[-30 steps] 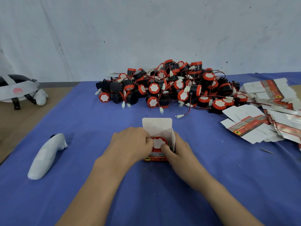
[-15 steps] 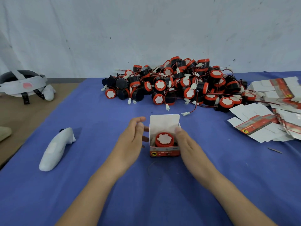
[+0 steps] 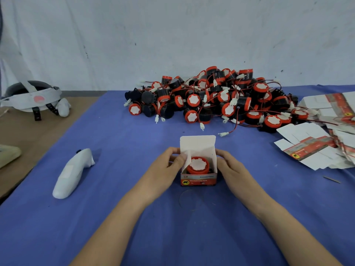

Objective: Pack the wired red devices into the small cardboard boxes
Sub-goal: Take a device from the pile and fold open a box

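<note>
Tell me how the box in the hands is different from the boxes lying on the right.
The folded-up box stands upright with its lid open; the flat boxes lie unfolded in a loose pile. The folded-up box has a red device inside; the flat boxes hold nothing. The left hand and right hand grip the folded-up box; no hand touches the flat boxes. Both are white cardboard with a red printed band.

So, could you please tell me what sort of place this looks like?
Probably a small hand-packing workbench: a heap of wired red devices on a blue cloth, flat cartons stacked alongside, and one open box with a device inside.
</note>
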`<state>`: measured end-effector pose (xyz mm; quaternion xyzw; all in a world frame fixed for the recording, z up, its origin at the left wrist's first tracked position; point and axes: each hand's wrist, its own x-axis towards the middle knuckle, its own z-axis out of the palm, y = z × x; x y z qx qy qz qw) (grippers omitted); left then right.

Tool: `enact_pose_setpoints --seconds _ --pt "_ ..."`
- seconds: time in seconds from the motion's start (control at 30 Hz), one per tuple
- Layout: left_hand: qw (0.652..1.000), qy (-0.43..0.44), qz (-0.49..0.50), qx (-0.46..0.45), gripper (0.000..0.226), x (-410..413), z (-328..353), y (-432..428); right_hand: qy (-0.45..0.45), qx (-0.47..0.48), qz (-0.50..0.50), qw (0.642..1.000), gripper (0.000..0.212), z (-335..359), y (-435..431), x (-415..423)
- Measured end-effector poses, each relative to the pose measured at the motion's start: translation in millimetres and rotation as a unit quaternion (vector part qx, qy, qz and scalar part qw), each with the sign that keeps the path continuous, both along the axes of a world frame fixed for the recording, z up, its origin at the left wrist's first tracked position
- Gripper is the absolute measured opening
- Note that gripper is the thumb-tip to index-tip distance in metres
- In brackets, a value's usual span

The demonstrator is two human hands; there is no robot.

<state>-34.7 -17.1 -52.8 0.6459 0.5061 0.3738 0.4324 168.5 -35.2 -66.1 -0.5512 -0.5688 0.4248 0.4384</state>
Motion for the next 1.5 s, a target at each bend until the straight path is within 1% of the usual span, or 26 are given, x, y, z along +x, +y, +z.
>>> enact_pose_setpoints --seconds 0.07,0.37,0.5,0.6,0.73,0.97,1.07,1.2,1.37,1.5 --pt "1.000 0.005 -0.009 0.000 0.010 1.5 0.9 0.3 -0.005 0.002 0.002 1.000 0.031 -1.9 1.1 0.0" --pt "1.000 0.021 -0.008 0.000 0.012 3.0 1.4 1.9 0.007 0.008 0.007 1.000 0.024 -2.4 2.3 -2.7" --pt "1.000 0.020 -0.007 0.004 0.017 3.7 2.0 2.4 0.010 0.008 0.007 1.000 0.034 -4.1 1.7 -1.7" --pt "1.000 0.024 -0.005 0.014 0.022 6.6 1.5 2.3 0.014 0.010 0.012 1.000 0.026 -4.7 1.1 -3.2" --pt "0.999 0.027 0.007 0.025 0.024 12.1 -1.4 1.3 0.026 0.017 0.023 0.999 0.025 -2.0 -0.6 -4.7" --pt "0.999 0.022 0.033 0.024 0.012 16.1 -3.3 5.4 0.032 0.021 0.035 0.999 0.028 -0.6 -2.6 -5.0" --pt "0.999 0.022 0.035 0.007 0.009 14.9 -3.3 8.9 0.031 0.023 0.041 0.998 0.029 -0.2 -3.8 -5.5" --pt "0.999 0.002 0.034 -0.025 0.014 13.5 -1.3 11.2 0.037 0.029 0.050 0.998 0.028 0.4 -4.8 -6.8" --pt "0.998 0.006 0.056 -0.009 0.016 18.8 -3.1 10.6 0.041 0.028 0.053 0.997 0.027 -1.8 -3.8 -7.8" --pt "0.997 0.032 0.068 -0.007 0.021 20.2 -3.1 10.1 0.044 0.027 0.060 0.997 0.028 -1.6 -4.2 -7.7"
